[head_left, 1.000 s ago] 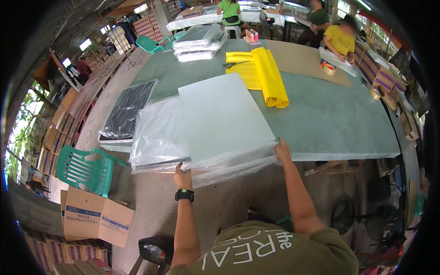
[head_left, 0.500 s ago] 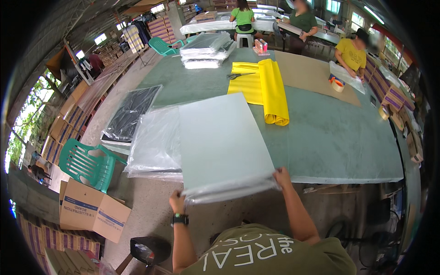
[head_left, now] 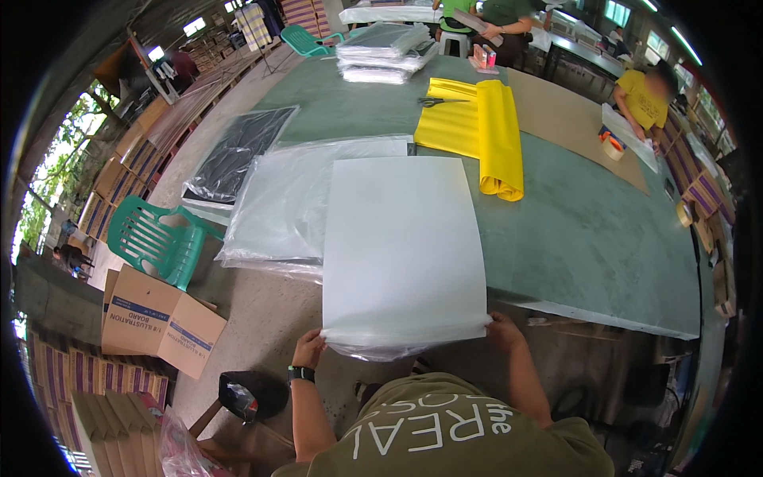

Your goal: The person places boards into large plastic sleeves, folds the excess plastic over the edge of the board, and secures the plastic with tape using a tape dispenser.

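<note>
A large white board (head_left: 405, 238) extends in front of me, its far part over the green table (head_left: 588, 238) and its near end past the table edge. Clear plastic (head_left: 397, 334) bunches along that near end, like the mouth of a sleeve. At the near left corner my left hand (head_left: 310, 347) is closed, pinching the plastic. My right hand (head_left: 504, 330) pinches the near right corner in the same way. Left of the board lies a stack of plastic-wrapped white sheets (head_left: 278, 207), which the board partly overlaps.
Beyond are a black plastic-wrapped sheet (head_left: 242, 155), a yellow roll of material (head_left: 501, 143), scissors (head_left: 441, 101) and a wrapped stack (head_left: 381, 52). A green chair (head_left: 155, 238) and a cardboard box (head_left: 159, 318) stand left. A co-worker in yellow (head_left: 642, 99) works at the far right.
The white board has turned straighter and come nearer to me, with both hands still at its near corners. More of the wrapped sheets beside it shows. My view has shifted slightly.
</note>
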### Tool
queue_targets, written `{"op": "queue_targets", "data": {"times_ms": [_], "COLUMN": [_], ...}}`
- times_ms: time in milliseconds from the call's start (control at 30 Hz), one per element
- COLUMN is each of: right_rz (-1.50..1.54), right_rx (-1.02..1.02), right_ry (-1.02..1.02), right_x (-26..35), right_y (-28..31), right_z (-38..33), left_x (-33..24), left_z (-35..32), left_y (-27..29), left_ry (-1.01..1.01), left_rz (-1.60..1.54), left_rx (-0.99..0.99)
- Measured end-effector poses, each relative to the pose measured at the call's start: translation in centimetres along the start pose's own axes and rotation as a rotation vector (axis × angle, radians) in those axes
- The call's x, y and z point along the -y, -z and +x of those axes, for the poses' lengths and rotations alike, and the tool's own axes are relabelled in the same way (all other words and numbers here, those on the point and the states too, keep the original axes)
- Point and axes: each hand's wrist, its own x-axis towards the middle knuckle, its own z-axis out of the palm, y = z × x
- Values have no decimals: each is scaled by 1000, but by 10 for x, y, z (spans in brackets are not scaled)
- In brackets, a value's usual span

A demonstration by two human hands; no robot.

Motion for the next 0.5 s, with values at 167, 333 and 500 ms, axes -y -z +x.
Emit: {"op": "queue_targets", "data": {"times_ms": [167,333,500], "right_rz": [-199,316,10], "right_rx": [-186,192,-17], "right_ry": [342,725,1021], "right_x": [68,175,287], "right_y": [-49,-111,-164], "right_z": [-28,-60,-56], "left_x": [-61,-175,-272], "left_z": [0,-36,-25], "left_y": [-58,-106,-172], "left_ry": [-254,-492,-1305], "left_rz": [-103,-120,637], "left_rx": [28,136,-186]}}
